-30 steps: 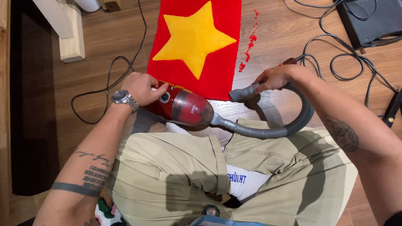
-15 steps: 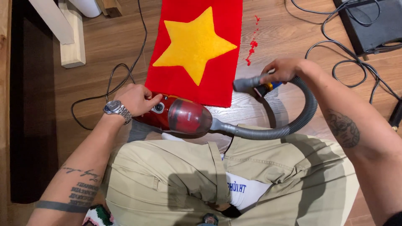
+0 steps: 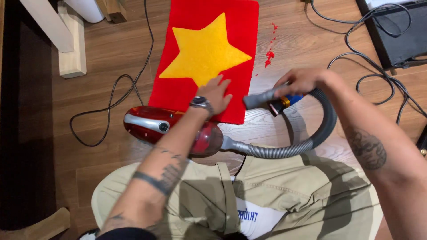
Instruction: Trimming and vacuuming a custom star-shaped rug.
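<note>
Right grip: right hand (image 3: 302, 82) clamped on nozzle (image 3: 262, 98), beside rug's (image 3: 195, 93) lower right corner.
Left grip: left hand (image 3: 217, 92) has left vacuum (image 3: 171, 130); fingers apart, flat on rug.
Vacuum: on floor (image 3: 106, 58), below rug.

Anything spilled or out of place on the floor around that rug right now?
Yes. Loose red fibre crumbs lie scattered on the brown wooden floor just off the right edge of the red rug with the yellow star. The left hand rests flat on the rug; the right hand holds the grey vacuum nozzle.
</note>
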